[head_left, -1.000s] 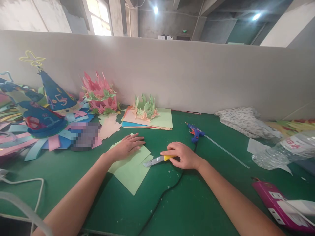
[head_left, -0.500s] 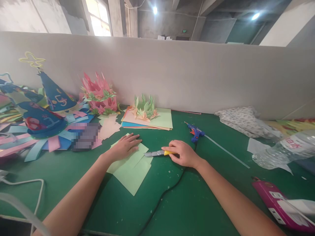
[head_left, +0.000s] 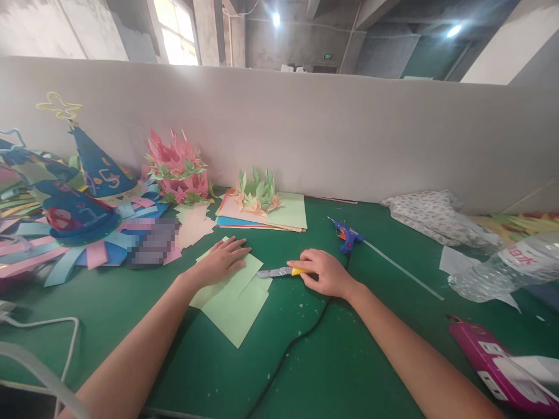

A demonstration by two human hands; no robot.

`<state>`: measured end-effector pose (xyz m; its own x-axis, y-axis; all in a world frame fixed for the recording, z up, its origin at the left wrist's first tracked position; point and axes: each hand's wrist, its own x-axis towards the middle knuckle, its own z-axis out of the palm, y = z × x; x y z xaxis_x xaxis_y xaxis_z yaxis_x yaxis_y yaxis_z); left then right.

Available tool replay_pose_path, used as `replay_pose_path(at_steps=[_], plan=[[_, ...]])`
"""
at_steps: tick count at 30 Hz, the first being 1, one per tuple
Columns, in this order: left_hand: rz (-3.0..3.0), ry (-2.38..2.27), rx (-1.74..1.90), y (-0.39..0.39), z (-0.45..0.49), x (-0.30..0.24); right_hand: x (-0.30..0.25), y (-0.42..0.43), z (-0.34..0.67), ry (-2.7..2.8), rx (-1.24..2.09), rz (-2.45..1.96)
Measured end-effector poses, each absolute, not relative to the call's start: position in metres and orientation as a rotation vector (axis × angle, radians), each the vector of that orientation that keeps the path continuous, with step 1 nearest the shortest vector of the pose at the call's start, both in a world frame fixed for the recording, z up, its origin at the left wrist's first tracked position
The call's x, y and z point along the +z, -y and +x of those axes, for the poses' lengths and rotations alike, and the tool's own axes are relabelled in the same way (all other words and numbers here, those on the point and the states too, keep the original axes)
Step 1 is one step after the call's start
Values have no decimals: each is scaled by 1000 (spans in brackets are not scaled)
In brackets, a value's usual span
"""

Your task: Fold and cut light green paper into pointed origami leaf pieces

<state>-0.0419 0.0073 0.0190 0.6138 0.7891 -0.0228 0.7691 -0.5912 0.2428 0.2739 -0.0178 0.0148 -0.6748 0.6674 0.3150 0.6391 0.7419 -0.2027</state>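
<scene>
From my seat on the far end of the feed, here's the picture: the left hand (head_left: 222, 261) lies palm down, fingers spread flat and gripping nothing, pressing on the light green paper (head_left: 236, 320), which sits on the green tabletop (head_left: 358, 361) right in front of the arms. Over on the other side, my right hand (head_left: 325, 273) is closed around the yellow handle of a utility knife (head_left: 299, 271), index finger reaching forward, the long blade (head_left: 276, 272) pointing left with its tip at the paper's right-hand edge; whether it touches, I can't tell from here. Now, handling: I'd call this paper light and fairly stiff, quick to skate on that smooth-looking top and easy to crease or tear, so a broad flat palm well inside the edge suits it better than a pinch at a corner. The pieces overlap, and I can't count the layers; they could well slip over one another. The knife looks light too, rigid in the handle, but that much exposed blade might flex or snap under sideways load, so the yellow handle is the place to hold. Just beyond the right hand, the blue glue gun (head_left: 348, 235), tip likely hot, deserves clearance.
</scene>
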Motion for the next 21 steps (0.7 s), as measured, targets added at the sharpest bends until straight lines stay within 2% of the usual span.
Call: replay_pose_path(at_steps=[14, 21], plan=[[2619, -1317, 129, 5, -26, 20, 23, 31, 251, 2626, 101, -1104], [2503, -1688, 94, 12, -13, 9, 25, 33, 244, 2636, 100, -1137]])
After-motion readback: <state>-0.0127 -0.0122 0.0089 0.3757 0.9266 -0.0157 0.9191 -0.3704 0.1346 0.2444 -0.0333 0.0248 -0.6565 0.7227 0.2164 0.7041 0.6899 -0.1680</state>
